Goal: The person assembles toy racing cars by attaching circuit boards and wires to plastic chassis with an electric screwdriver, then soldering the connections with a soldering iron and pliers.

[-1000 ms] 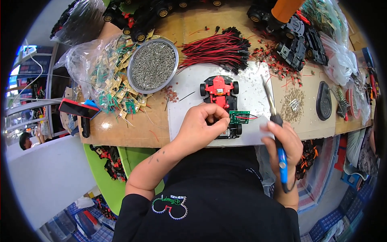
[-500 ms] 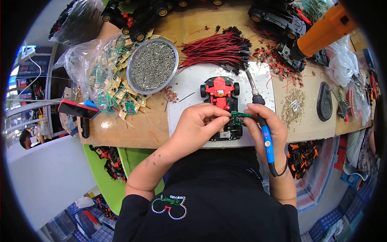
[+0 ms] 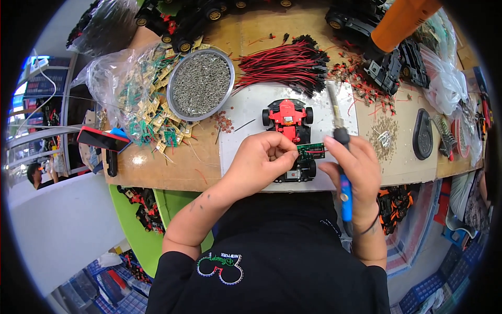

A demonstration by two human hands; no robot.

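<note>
My left hand [image 3: 261,162] pinches the left edge of a small green circuit board [image 3: 315,148] between thumb and fingertips. A thin red wire runs across the board. My right hand [image 3: 361,167] is closed around a soldering iron [image 3: 345,198] with a blue handle, its metal shaft pointing away from me. The right thumb and fingertips are just right of the board, apparently off it. Under the board lies a red and black toy car chassis [image 3: 287,112] with black wheels, partly hidden by my left hand and the board.
Behind the chassis lies a bundle of red and black wires [image 3: 282,65]. A round metal dish of small screws [image 3: 201,83] stands left, beside loose circuit boards [image 3: 151,118]. An orange cylindrical tool [image 3: 402,23] hangs at upper right. A black oval piece [image 3: 422,134] lies right.
My right hand has moved right, off the circuit board, and the soldering iron has turned more upright. My left hand still holds the board. The orange tool has swung up and left.
</note>
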